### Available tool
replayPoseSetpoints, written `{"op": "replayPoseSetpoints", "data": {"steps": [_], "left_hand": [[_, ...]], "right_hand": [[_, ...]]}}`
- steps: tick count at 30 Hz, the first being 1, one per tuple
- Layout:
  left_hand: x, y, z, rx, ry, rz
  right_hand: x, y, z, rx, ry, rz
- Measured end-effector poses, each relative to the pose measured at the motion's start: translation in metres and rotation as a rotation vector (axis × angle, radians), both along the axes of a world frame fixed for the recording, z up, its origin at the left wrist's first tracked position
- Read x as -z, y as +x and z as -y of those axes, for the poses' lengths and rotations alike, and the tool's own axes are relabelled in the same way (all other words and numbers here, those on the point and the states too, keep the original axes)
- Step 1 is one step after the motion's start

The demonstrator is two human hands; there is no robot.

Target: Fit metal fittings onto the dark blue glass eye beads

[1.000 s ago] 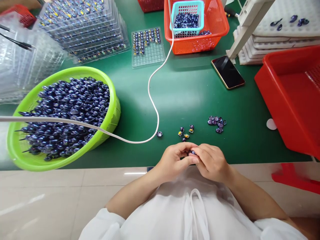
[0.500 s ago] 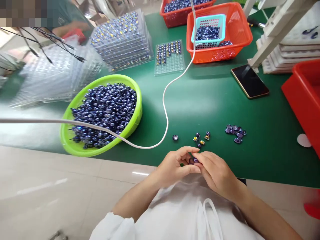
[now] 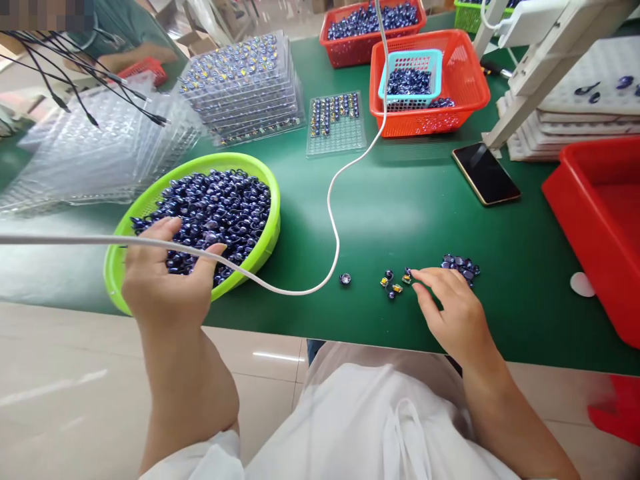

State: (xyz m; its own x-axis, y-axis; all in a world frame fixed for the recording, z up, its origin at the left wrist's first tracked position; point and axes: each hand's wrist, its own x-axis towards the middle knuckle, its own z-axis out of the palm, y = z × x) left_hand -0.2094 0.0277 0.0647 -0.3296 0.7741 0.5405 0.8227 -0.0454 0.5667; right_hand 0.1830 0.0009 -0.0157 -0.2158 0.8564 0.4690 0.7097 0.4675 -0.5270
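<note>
My left hand (image 3: 167,273) is over the near left part of a lime-green basket (image 3: 274,230), its thumb and fingers spread above a heap of shiny dark blue pieces (image 3: 220,207). My right hand (image 3: 450,307) is low over the green table, thumb and index finger apart, the index fingertip at a small piece with a yellow part (image 3: 407,276). More such pieces (image 3: 390,285) lie just left of it. A single round dark piece (image 3: 345,279) sits further left. Behind my right fingers is a small cluster of dark pieces (image 3: 463,265).
A white cable (image 3: 336,233) crosses the table and my left hand. Behind stand a part-filled clear tray (image 3: 350,137), stacked trays (image 3: 250,100) and an orange basket (image 3: 463,73). A phone (image 3: 486,173), a red bin (image 3: 600,220) and a white disc (image 3: 583,285) are at right.
My hands have parted from around a small dark piece. The left has moved left to the lime-green basket, the right slightly to the right and up towards the small pieces. The view has shifted slightly.
</note>
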Motion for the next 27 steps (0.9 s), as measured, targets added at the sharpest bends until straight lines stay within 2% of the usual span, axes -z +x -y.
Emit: {"op": "replayPoseSetpoints", "data": {"steps": [2, 4, 7, 11, 14, 17, 19, 21, 27], "left_hand": [[0.006, 0.013, -0.005, 0.004, 0.104, -0.222], [0.015, 0.038, -0.004, 0.097, 0.135, -0.262], [0.035, 0.085, 0.005, 0.244, 0.001, -0.182], [0.063, 0.141, 0.025, 0.568, -0.187, -0.022], [0.076, 0.17, 0.043, 0.751, -0.273, 0.063], [0.082, 0.186, 0.055, 0.836, -0.348, 0.132], [0.083, 0.19, 0.058, 0.832, -0.367, 0.189], [0.082, 0.192, 0.057, 0.819, -0.381, 0.28], [0.077, 0.201, 0.05, 0.869, -0.542, 0.701]], "right_hand": [[0.001, -0.001, -0.001, -0.019, 0.003, 0.049], [0.001, -0.005, 0.0, -0.036, -0.01, 0.12], [0.0, -0.013, 0.001, -0.045, -0.013, 0.205], [-0.003, -0.024, 0.001, -0.028, 0.01, 0.257], [-0.001, -0.028, 0.002, -0.017, -0.014, 0.325], [0.004, -0.027, 0.005, -0.019, -0.029, 0.343], [0.005, -0.023, 0.008, -0.008, -0.04, 0.259], [0.003, -0.018, 0.014, -0.004, -0.083, 0.076], [-0.003, -0.005, 0.033, 0.03, -0.508, -0.501]]}}
